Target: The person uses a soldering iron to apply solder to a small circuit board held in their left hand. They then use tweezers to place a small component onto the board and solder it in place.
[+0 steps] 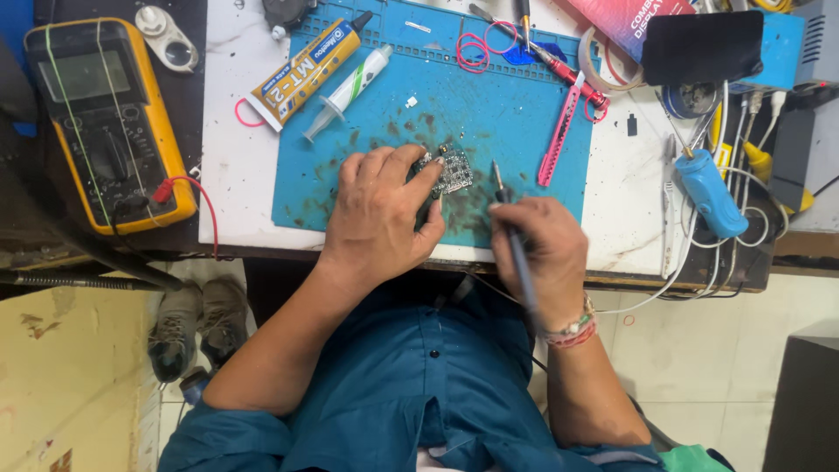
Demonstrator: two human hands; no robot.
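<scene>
My left hand (380, 214) rests on the blue work mat (489, 114) and its fingertips pinch a small dark circuit board (453, 171), holding it flat. My right hand (540, 249) grips a thin dark soldering iron (511, 229) like a pen. The iron's tip points up toward the right edge of the board and sits a short way from it. The mat around the board is stained with dark marks.
A yellow multimeter (105, 122) with a red lead lies at the left. A glue tube (306, 72), a syringe (350, 87), a pink utility knife (559, 131) and pink wire loops (476, 48) lie on the mat. A blue tool (710, 192) and white cables sit at the right.
</scene>
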